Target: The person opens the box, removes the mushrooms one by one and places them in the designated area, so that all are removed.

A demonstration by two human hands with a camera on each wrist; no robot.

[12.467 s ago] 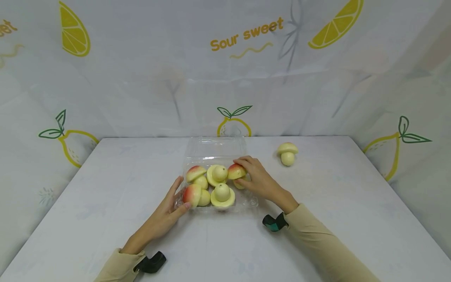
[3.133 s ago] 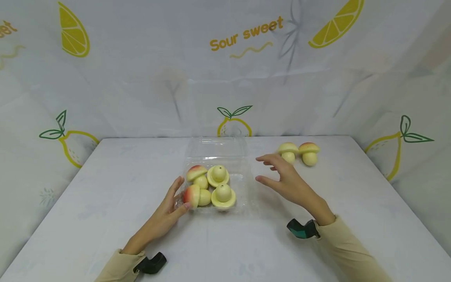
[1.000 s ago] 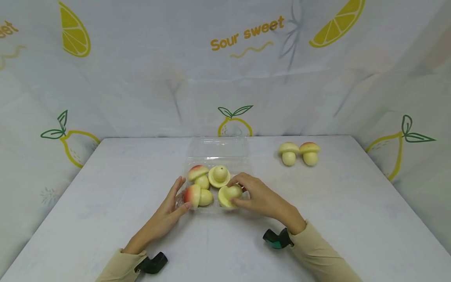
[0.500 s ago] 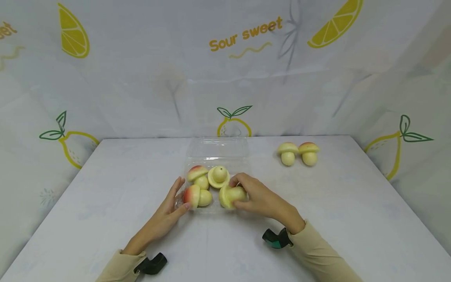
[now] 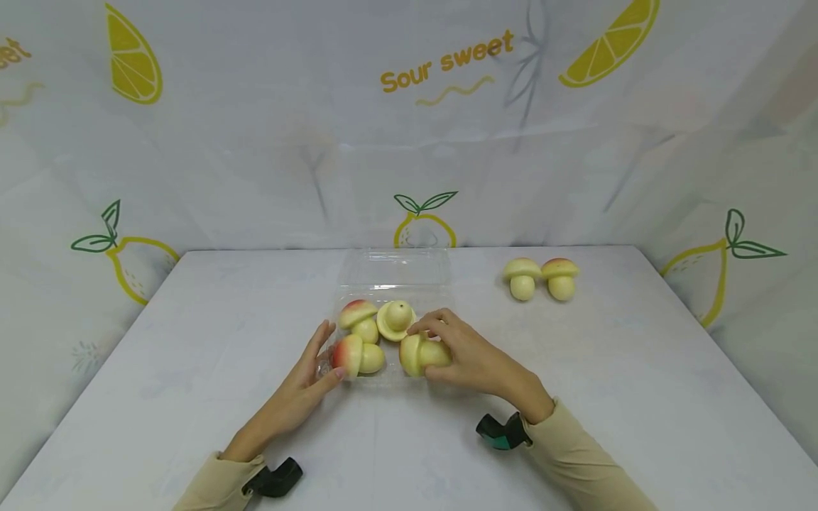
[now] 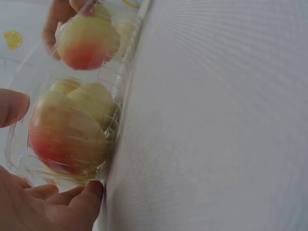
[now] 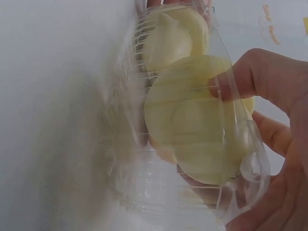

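Right hand (image 5: 476,358) is pinched around a mushroom (image 5: 417,355) (stem palmward) in the clear box (image 5: 418,294), gripped leftward by the left hand (image 5: 299,389).

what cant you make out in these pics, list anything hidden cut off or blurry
Upturned mushroom in the clear box: top of its cap, facing down out of sight in the head view.
Held mushroom: whether it touches the box floor; its own body hides this in the head view, and the right wrist view is blurred.
Left sleeve and right sleeve: upper parts, cut off by the head view's bottom edge.
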